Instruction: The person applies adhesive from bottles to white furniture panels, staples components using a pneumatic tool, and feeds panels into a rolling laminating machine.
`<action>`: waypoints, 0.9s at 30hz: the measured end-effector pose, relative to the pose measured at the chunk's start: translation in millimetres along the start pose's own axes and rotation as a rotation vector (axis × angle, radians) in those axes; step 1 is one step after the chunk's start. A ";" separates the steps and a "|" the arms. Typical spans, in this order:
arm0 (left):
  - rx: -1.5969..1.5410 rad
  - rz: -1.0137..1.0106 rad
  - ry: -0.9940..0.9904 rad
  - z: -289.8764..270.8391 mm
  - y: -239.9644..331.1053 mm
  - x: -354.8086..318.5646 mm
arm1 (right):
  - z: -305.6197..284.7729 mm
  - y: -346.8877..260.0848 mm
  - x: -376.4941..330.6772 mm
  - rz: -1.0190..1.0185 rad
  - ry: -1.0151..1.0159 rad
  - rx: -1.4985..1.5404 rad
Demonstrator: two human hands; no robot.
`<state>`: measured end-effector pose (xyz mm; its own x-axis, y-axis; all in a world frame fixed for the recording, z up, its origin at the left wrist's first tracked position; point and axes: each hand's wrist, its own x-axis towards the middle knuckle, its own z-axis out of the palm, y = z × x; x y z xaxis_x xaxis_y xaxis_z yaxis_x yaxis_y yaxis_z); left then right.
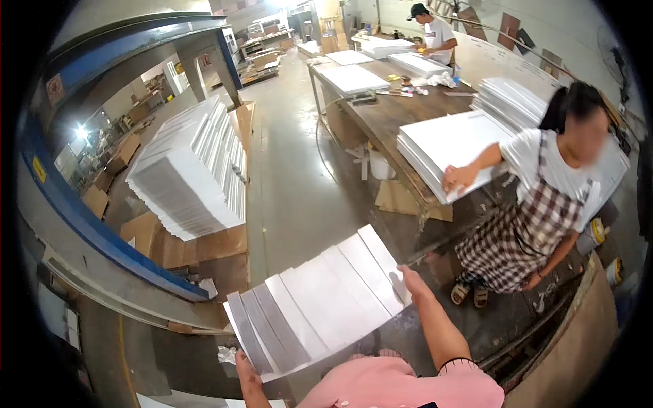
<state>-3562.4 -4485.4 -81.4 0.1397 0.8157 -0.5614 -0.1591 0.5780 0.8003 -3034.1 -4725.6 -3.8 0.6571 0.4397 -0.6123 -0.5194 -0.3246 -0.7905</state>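
Observation:
A stack of flat white panels (333, 289) spans the space before my body, its pieces overlapping in steps like a fan. Toward its left end a few panels look grey. My left hand (247, 374) grips the near left corner, thumb along the edge and the other fingers mostly hidden. On the opposite end, my right hand (416, 284) is closed around the right edge, its fingers partly under the panels. The stack is held off the floor, slightly tilted, its right end farther from me.
A tall pile of white panels (183, 170) stands on wooden boards at left, beside a blue steel frame (109, 231). At right, a person in a checked apron (524, 224) rests a hand on panels (456, 139) on a long workbench (381, 115). Another person (439, 41) works farther back.

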 end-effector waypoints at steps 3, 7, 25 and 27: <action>-0.045 0.064 0.026 52.9 41.0 69.9 | 36.5 -70.1 90.5 0.033 -0.092 0.025; -0.089 0.060 -0.020 150.6 89.2 166.8 | 95.8 -160.7 203.2 -0.236 -0.064 -0.132; -0.119 -0.096 -0.552 704.9 265.9 587.6 | 77.8 -491.9 697.2 -0.219 0.217 -0.128; -0.107 -0.096 -0.588 758.9 240.8 636.3 | 54.4 -521.1 740.8 -0.171 0.317 -0.119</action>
<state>-2770.1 -3844.3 -86.1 0.6703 0.6283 -0.3949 -0.2125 0.6724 0.7090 -2306.4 -4185.2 -44.6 0.8749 0.2215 -0.4307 -0.3323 -0.3724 -0.8666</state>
